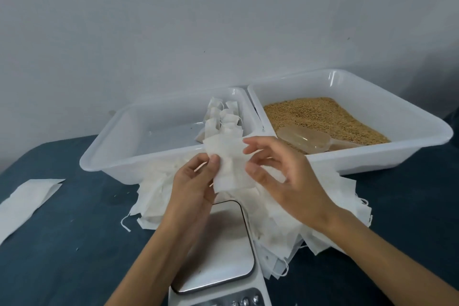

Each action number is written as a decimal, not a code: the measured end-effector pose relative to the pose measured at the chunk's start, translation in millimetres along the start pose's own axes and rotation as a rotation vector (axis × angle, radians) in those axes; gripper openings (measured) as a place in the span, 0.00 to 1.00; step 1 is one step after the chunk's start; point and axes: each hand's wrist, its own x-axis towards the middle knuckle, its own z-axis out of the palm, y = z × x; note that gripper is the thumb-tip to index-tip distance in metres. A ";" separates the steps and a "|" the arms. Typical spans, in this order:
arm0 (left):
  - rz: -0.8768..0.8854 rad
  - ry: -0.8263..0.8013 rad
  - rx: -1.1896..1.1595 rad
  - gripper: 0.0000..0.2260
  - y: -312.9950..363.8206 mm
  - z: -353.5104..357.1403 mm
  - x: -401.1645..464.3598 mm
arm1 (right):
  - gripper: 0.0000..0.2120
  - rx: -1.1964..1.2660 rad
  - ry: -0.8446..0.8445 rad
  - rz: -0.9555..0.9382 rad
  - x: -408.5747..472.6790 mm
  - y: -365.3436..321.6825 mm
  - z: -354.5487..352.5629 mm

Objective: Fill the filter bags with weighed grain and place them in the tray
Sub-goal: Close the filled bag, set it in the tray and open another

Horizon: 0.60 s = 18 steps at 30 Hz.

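Observation:
An empty white filter bag point(227, 164) is held up above the scale point(218, 248). My left hand point(196, 181) pinches its left edge with thumb and fingers. My right hand point(280, 176) pinches its right side with the thumb and curled fingers, while the index finger stretches out over the top of the bag. The left white tray point(116, 136) holds several filled, tied bags point(221, 119) in its right corner. The right tray point(372, 156) holds golden grain point(320, 117) and a clear plastic scoop point(305, 140). A heap of empty filter bags point(310, 226) lies under my hands around the scale.
A dark blue cloth point(74, 243) covers the table. A flat white strip of filter material point(27, 196) lies at the left. The scale's buttons point(246, 302) sit at the near edge. A plain wall rises behind the trays.

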 end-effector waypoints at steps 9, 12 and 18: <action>-0.175 -0.008 -0.224 0.22 -1.1 -9.8 4.3 | 0.08 -0.529 0.118 -0.440 -9.3 16.9 16.2; -0.144 0.010 -0.182 0.09 -3.0 -6.9 1.3 | 0.05 -0.222 0.181 -0.200 -6.7 17.0 12.5; 0.028 -0.189 0.083 0.10 0.2 -8.3 -4.8 | 0.12 0.242 0.120 0.163 -0.1 20.8 7.4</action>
